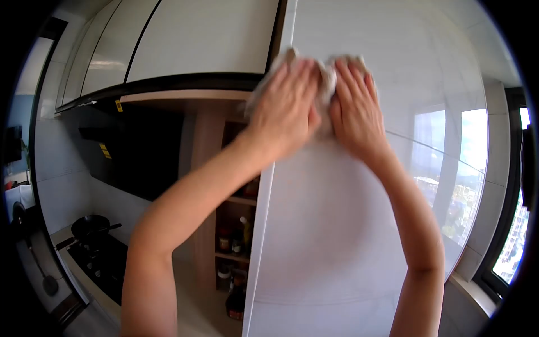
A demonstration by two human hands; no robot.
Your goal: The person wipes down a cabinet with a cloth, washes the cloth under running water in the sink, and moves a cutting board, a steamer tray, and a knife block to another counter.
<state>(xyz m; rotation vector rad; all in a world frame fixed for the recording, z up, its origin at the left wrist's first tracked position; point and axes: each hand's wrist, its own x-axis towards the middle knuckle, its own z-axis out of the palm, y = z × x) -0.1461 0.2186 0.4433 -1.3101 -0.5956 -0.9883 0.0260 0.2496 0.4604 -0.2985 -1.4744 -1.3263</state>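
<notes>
A pale, crumpled cloth [327, 82] is pressed against the upper part of a glossy white panel [325, 224]. My left hand [286, 104] lies over the cloth's left part, near the panel's left edge, its fingers stretched upward and slightly blurred. My right hand [356, 106] rests on the cloth's right part, fingers extended and close together. Both palms face the panel, and both arms are raised. Part of the cloth shows between the hands and above the fingertips; the rest is hidden under them.
White upper cabinets [202, 39] are at the upper left, above a dark range hood [129, 146]. Shelves with bottles and jars [236, 241] stand left of the panel. A black pan [90, 226] sits on the stove [98, 267]. A window [511, 241] is at the right.
</notes>
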